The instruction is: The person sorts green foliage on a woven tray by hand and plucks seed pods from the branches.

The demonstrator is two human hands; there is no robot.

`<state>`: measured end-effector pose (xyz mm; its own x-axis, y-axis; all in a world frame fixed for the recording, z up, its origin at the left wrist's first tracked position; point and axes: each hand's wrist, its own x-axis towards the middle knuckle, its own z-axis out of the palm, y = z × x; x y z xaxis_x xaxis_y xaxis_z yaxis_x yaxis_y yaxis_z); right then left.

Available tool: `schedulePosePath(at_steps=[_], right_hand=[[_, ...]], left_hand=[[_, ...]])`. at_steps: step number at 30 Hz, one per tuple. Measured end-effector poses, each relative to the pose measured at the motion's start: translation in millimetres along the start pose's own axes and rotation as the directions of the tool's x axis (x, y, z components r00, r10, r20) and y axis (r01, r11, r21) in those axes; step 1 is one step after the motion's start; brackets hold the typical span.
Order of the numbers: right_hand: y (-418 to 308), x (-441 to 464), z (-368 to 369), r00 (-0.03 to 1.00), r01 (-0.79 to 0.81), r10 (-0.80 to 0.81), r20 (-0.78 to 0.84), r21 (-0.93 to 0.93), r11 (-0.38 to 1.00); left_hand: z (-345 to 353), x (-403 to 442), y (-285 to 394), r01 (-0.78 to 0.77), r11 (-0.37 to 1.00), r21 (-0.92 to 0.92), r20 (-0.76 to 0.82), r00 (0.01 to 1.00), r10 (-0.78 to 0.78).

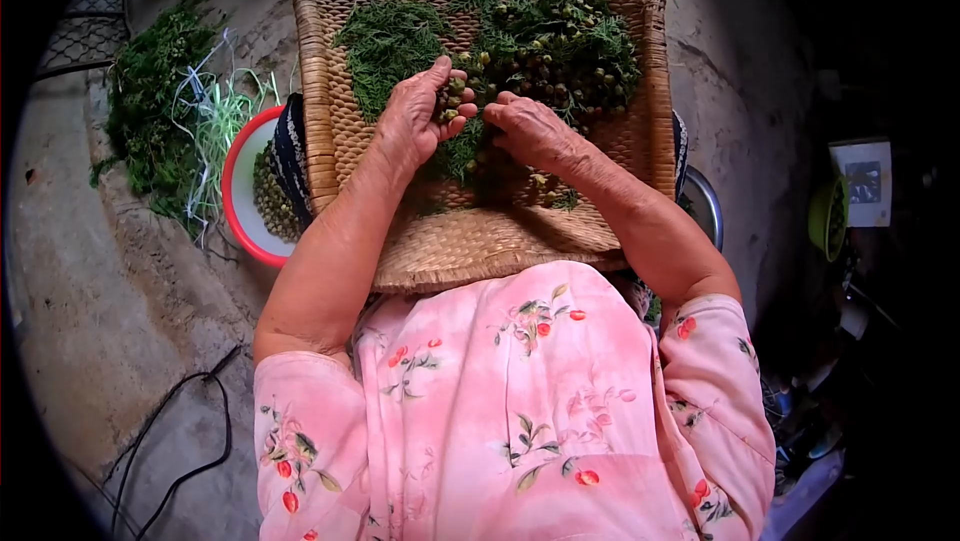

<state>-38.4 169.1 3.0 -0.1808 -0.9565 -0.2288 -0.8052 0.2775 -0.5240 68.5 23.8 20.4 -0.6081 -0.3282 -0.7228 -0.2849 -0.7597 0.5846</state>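
Observation:
A shallow woven basket tray (320, 141) lies across my lap, with feathery green conifer sprigs (395, 46) spread at its left. A heap of small round green-brown cones (590, 71) mixed with sprigs fills its right side. My left hand (415, 113) is cupped, palm turned inward, and its fingers curl around several of these small cones (452, 99). Close to it, my right hand (532, 131) is over the tray with its fingers pinched together. Whatever those fingertips hold is hidden from this view.
On the floor at left stands a red-rimmed white bowl (238, 191) with many cones in it. Beyond it lie pale plastic strips (225, 121) and a pile of greenery (150, 111). A black cable (222, 421) crosses the floor. A metal basin (706, 203) and a green bowl (828, 219) stand at right.

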Motion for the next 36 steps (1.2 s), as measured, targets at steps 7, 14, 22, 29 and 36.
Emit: schedulePosePath(at_steps=[7,14,22,29,36], right_hand=[[-25,-9,-4,0.970,0.240,-0.238,-0.040,0.258,0.936],[-27,-14,9,0.952,0.225,-0.237,0.193,0.082,0.971],[-25,-14,8,0.956,0.201,-0.234,0.175,0.187,0.961],[-8,-5,-3,0.993,0.103,-0.113,0.015,0.313,0.944],[-19,-12,-3,0.979,0.064,-0.076,0.191,0.069,0.996]], left_hand=[[-1,0,2,-0.029,1.000,-0.002,-0.013,0.999,0.029],[-3,2,1,-0.024,1.000,-0.020,0.003,1.000,0.024],[-2,2,1,-0.022,1.000,-0.012,-0.009,1.000,0.022],[-2,1,0,-0.026,1.000,-0.005,-0.015,1.000,0.026],[-1,1,0,-0.019,1.000,0.015,-0.023,1.000,0.019]])
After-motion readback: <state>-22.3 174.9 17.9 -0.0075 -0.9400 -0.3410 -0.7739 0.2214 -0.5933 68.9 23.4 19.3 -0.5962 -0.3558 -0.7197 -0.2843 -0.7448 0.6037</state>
